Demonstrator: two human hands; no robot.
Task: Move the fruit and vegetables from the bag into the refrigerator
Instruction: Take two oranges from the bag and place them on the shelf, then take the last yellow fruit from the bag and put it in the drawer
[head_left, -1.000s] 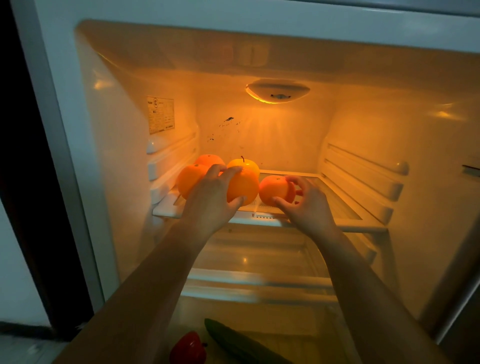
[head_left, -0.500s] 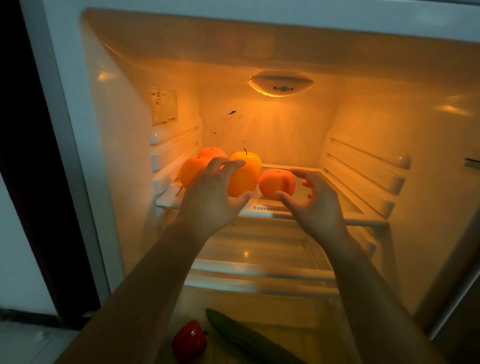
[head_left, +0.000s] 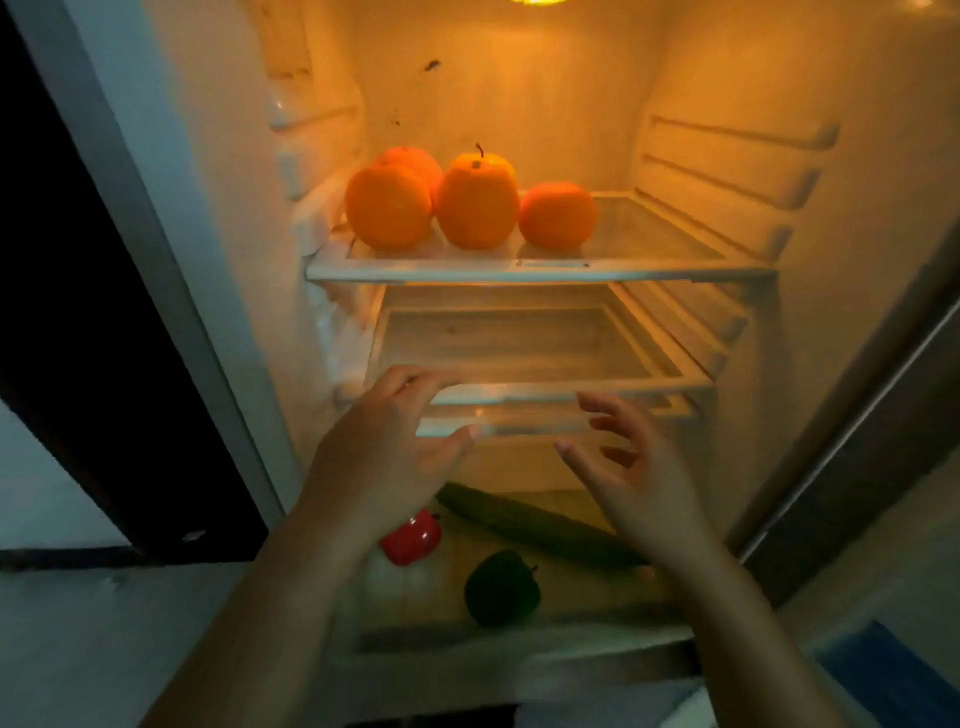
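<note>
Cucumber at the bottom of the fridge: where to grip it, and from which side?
Probably around the middle of the cucumber, from above, fingers across its narrow width. It lies flat and slanted, long and slim; its right end is hidden behind the right hand, and the green pepper sits close in front.

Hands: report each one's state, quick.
Left hand: open, fingers relaxed, holding nothing.
Right hand: open, fingers loosely curled, holding nothing.
</note>
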